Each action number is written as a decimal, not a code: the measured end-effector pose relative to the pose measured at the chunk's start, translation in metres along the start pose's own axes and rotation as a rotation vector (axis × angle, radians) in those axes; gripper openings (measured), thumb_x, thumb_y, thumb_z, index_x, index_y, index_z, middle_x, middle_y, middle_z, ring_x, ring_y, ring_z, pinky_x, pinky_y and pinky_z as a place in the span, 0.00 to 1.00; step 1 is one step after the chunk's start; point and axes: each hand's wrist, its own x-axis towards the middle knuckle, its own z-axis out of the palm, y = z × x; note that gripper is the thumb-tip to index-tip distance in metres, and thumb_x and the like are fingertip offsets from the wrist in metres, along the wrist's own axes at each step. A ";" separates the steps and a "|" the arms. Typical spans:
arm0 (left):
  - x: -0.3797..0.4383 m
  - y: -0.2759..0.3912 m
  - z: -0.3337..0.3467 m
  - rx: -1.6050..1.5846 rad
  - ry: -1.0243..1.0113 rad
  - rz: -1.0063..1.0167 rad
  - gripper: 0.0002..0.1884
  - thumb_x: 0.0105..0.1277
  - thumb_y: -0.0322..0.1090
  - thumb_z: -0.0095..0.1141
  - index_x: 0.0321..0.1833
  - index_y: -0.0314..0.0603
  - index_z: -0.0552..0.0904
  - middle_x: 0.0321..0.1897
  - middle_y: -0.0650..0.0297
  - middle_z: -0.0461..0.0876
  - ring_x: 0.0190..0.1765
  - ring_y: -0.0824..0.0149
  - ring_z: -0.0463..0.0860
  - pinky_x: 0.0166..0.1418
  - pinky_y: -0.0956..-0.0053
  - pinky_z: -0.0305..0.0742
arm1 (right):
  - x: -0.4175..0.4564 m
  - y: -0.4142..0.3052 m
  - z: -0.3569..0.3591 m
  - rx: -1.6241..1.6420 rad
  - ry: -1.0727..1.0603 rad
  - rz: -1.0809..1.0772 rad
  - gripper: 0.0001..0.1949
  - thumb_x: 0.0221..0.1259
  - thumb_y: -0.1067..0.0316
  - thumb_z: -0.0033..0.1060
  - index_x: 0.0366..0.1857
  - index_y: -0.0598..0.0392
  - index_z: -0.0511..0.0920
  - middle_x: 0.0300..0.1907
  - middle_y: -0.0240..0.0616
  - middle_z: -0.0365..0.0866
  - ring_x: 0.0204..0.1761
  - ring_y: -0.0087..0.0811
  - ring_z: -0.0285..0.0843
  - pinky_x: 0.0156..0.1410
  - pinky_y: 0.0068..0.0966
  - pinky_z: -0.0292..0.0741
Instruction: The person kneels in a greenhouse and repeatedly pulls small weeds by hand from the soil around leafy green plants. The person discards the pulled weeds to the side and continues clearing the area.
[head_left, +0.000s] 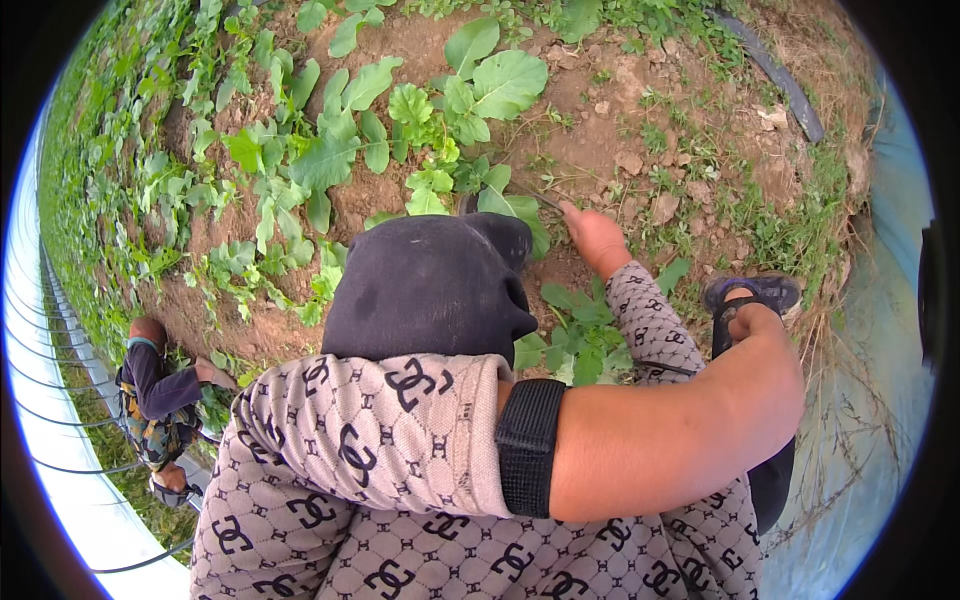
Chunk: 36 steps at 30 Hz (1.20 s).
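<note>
My right hand is closed around a thin dark rod-like tool, low over the soil beside broad green leaves. The far end of the tool is lost among the leaves. My left arm, with a black wrist band, crosses in front of my body to the right. At its end my left hand is bent down by my right shoe; its fingers are largely hidden. Leafy green plants stand ahead of my dark-clothed left knee. Another leafy plant grows between my knee and right sleeve.
Rows of leafy plants spread to the left. A co-worker crouches there near the curved ribs of a film tunnel. A dark hose or strip lies on the soil at upper right. Blue plastic sheeting edges the bed on the right.
</note>
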 end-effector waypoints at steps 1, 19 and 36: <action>0.000 0.000 -0.001 -0.018 -0.019 0.010 0.25 0.58 0.48 0.63 0.53 0.38 0.88 0.47 0.52 0.87 0.46 0.50 0.85 0.48 0.46 0.75 | -0.007 0.026 -0.011 -0.060 0.032 -0.043 0.15 0.73 0.58 0.51 0.60 0.39 0.78 0.31 0.45 0.84 0.34 0.50 0.84 0.38 0.48 0.81; 0.009 0.008 0.008 0.027 -0.005 -0.026 0.23 0.58 0.48 0.66 0.53 0.43 0.89 0.48 0.51 0.87 0.46 0.47 0.85 0.47 0.42 0.74 | 0.006 -0.025 -0.007 1.008 0.002 0.387 0.17 0.77 0.52 0.48 0.52 0.52 0.83 0.33 0.38 0.83 0.29 0.36 0.79 0.36 0.37 0.74; 0.003 -0.002 0.006 0.006 -0.032 0.011 0.26 0.54 0.50 0.68 0.52 0.41 0.89 0.46 0.51 0.87 0.46 0.46 0.84 0.46 0.43 0.74 | -0.011 -0.028 0.009 0.356 0.131 0.243 0.23 0.78 0.50 0.41 0.37 0.59 0.79 0.37 0.61 0.83 0.42 0.63 0.80 0.50 0.55 0.75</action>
